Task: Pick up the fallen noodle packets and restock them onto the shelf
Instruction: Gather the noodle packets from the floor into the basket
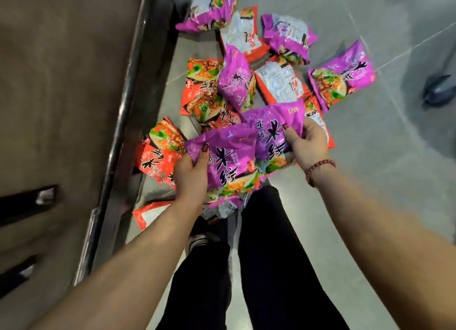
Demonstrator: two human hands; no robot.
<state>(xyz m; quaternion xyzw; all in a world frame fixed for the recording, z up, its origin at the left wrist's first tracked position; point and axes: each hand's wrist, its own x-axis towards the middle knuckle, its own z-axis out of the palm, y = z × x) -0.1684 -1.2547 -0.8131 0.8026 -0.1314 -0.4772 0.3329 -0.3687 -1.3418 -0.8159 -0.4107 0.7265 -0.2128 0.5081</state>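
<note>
You are gripping a purple packet (pixel 223 156) in your left hand (pixel 192 175), with the thumb curling over its left edge, just below centre. Your right hand (pixel 307 144) is pinching a second packet (pixel 271 129) by its right edge, at 2 o'clock from the first, and the two are overlapping. The other packets (pixel 237 82), red and purple, are lying heaped on the floor (pixel 370 156) toward 12 o'clock, some face down. The shelf (pixel 61 82) is running along 9 o'clock, its metal rim (pixel 123 122) beside the heap. Its surface is showing blurred, and two dark shapes at 8 o'clock are perhaps price tags. Your left forearm and the held packets are covering parts of more packets underneath. A shoe (pixel 439 90) at 3 o'clock is being cut off by the frame edge.
</note>
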